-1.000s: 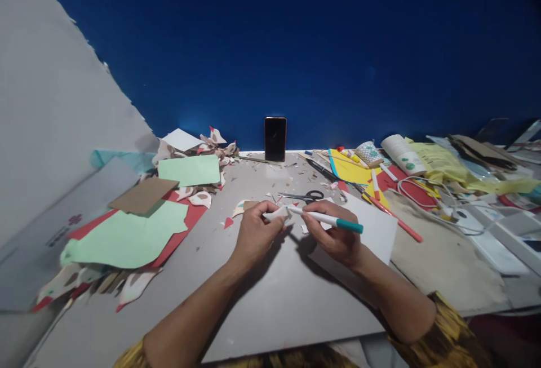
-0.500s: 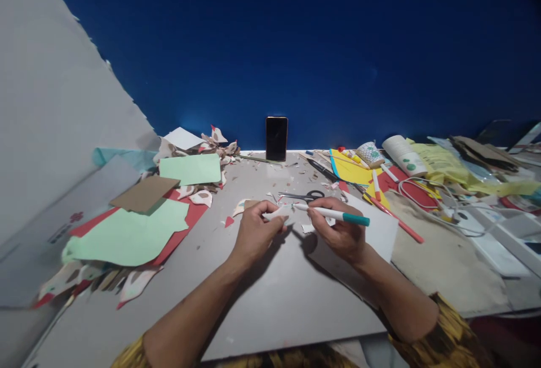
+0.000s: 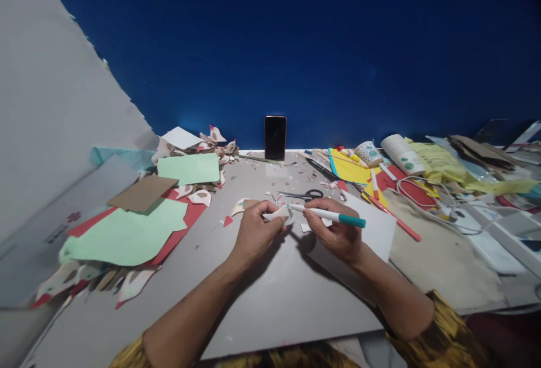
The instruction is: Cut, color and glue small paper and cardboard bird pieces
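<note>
Between the thumb and fingers of my left hand (image 3: 258, 231) is a small white paper piece (image 3: 286, 214), partly covered by the fingers. My right hand (image 3: 336, 228) grips a white marker with a teal end (image 3: 332, 214); its tip points left and meets the upper edge of the paper, though I cannot make out any mark. Black-handled scissors (image 3: 310, 194) lie just beyond my hands. A small red paper triangle (image 3: 228, 221) and a cut white and brown piece (image 3: 242, 205) rest left of my left hand.
A phone (image 3: 275, 138) stands upright against the blue wall. Green sheets (image 3: 135, 233), brown card (image 3: 144, 193) and bird-shaped cutouts (image 3: 199, 198) are heaped at left. At right lie a white sheet (image 3: 376, 233), a red marker (image 3: 397, 220), paper cups (image 3: 402, 155) and a white cable (image 3: 408, 193).
The marker has shifted slightly left, its tip now at the white paper instead of just right of it. My left hand keeps its hold on the paper.
</note>
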Motion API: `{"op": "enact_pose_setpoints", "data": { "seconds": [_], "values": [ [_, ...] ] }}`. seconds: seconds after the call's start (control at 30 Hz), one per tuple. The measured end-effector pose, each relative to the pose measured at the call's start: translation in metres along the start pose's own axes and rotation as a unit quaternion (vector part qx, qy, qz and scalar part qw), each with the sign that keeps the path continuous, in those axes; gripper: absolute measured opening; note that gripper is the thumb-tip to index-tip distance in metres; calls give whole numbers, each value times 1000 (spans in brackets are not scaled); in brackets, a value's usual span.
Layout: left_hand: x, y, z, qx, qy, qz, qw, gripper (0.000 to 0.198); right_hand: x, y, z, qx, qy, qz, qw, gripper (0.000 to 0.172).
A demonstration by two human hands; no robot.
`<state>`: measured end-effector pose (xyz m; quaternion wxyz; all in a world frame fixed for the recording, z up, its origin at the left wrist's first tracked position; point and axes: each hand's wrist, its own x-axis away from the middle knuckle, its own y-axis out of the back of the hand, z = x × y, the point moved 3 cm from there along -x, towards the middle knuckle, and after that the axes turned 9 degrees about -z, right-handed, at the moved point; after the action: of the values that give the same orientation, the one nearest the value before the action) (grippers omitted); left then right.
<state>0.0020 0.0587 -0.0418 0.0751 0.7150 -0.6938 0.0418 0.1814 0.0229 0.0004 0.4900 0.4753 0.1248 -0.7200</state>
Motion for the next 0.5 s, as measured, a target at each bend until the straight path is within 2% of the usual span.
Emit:
{"op": "enact_pose_setpoints", "data": {
  "seconds": [0.27,0.43,0.5],
  "values": [
    [0,0,0,-11,2,8,1000,18,-2,1,0,2,-19,-34,999,5],
    [1,0,-4,-26,-16,2,1000,17,0,0,0,-16,-19,-5,1000,5],
    [1,0,-3,-23,-11,5,1000,17,0,0,0,-15,-29,-11,999,5]
  ]
}}
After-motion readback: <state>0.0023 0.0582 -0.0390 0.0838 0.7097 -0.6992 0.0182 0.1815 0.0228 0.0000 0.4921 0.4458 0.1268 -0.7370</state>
